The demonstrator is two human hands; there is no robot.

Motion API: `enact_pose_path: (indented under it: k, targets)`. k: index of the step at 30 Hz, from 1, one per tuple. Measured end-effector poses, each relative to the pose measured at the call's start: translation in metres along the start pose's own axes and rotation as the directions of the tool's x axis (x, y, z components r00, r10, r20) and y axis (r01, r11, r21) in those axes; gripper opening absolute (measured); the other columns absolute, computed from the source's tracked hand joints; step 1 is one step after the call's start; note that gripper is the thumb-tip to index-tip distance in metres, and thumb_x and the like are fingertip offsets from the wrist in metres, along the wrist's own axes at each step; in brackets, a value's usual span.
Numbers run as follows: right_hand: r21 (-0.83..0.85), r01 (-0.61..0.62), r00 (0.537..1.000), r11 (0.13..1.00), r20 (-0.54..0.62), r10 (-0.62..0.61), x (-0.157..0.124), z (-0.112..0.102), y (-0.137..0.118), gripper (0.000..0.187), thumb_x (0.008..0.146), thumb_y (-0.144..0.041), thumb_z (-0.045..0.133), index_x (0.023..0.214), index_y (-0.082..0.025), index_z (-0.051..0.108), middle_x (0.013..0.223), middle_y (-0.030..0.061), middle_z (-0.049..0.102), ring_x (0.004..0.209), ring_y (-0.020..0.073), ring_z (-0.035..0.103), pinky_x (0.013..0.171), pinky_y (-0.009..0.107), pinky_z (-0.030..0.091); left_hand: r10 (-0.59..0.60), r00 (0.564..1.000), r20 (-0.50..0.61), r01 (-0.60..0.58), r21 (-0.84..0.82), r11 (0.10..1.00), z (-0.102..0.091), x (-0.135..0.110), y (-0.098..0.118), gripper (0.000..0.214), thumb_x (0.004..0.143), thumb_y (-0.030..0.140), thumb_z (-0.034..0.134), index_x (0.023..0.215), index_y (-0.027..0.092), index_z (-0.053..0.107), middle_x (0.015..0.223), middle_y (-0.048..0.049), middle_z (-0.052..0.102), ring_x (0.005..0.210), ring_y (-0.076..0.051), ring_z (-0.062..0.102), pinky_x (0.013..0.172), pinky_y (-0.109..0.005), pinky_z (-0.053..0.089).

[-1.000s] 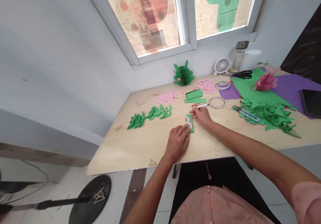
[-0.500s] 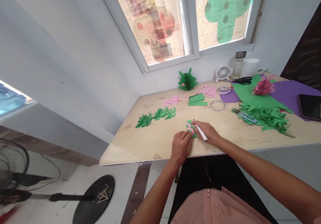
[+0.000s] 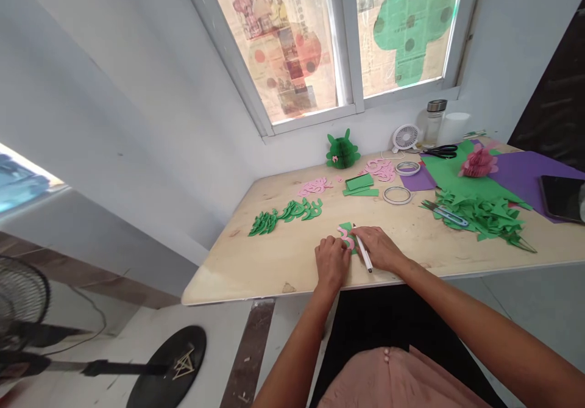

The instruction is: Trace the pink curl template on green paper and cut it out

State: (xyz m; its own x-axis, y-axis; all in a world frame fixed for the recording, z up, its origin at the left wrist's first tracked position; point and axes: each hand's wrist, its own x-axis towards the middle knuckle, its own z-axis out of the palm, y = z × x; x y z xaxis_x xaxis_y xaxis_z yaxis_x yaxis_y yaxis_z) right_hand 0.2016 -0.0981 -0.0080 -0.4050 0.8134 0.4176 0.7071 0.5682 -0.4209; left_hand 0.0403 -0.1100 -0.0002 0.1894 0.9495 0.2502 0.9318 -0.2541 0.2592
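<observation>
A pink curved paper cutout lies on a small green paper piece near the table's front edge. My left hand rests at its left side, fingers bent and pressed together on the papers. In my right hand is a white marker pen, its dark tip pointing away from me and its other end towards my body. The fingers of that hand touch the right side of the cutout. Left of these lie green curved cutouts and a pile of green leaf-like pieces.
Pink cutouts, green strips and tape rolls lie farther back. To the right are a green scrap heap, a blue cutter, scissors and a phone. A green honeycomb paper figure stands by the wall.
The marker pen has turned more upright in my right hand, its rear end shifting left and nearer me. My left hand stays on the papers. The camera view has tilted slightly.
</observation>
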Motion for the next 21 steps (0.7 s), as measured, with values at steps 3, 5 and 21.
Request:
enact_pose_path:
  k: [3, 5, 21]
  targets:
    - [-0.022, 0.001, 1.0, 1.0, 0.001, -0.001, 0.0, 0.0, 0.001, 0.035, 0.077, -0.013, 0.054, 0.113, -0.017, 0.057, 0.108, 0.0119, 0.066, 0.105, 0.0236, 0.059, 0.09, 0.038, 0.04, -0.033, 0.999, 0.004, 0.034, -0.005, 0.999, -0.004, 0.001, -0.007, 0.007, 0.082, 0.027, 0.058, 0.086, 0.023, 0.063, 0.095, -0.0038, 0.061, 0.097, -0.023, 0.052, 0.082, -0.036, 0.036]
    - [-0.032, 0.001, 1.0, 0.999, 0.0, -0.001, 0.0, 0.0, 0.001, 0.037, 0.077, -0.011, 0.053, 0.113, -0.016, 0.056, 0.108, 0.0124, 0.066, 0.104, 0.0237, 0.059, 0.09, 0.038, 0.04, -0.061, 0.998, -0.014, 0.061, 0.006, 0.998, -0.008, 0.003, -0.016, 0.008, 0.082, 0.026, 0.056, 0.084, 0.022, 0.063, 0.094, -0.0049, 0.061, 0.098, -0.024, 0.052, 0.083, -0.037, 0.035]
    - [-0.058, 0.023, 1.0, 0.998, -0.007, -0.024, 0.0, -0.003, 0.002, 0.04, 0.077, -0.014, 0.055, 0.117, -0.014, 0.057, 0.11, 0.014, 0.067, 0.102, 0.0258, 0.061, 0.09, 0.04, 0.043, 0.322, 0.884, -0.338, -0.467, -0.673, 0.574, -0.107, -0.068, 0.034, 0.019, 0.084, 0.019, 0.051, 0.101, 0.021, 0.06, 0.098, -0.0066, 0.066, 0.096, -0.02, 0.061, 0.088, -0.038, 0.046]
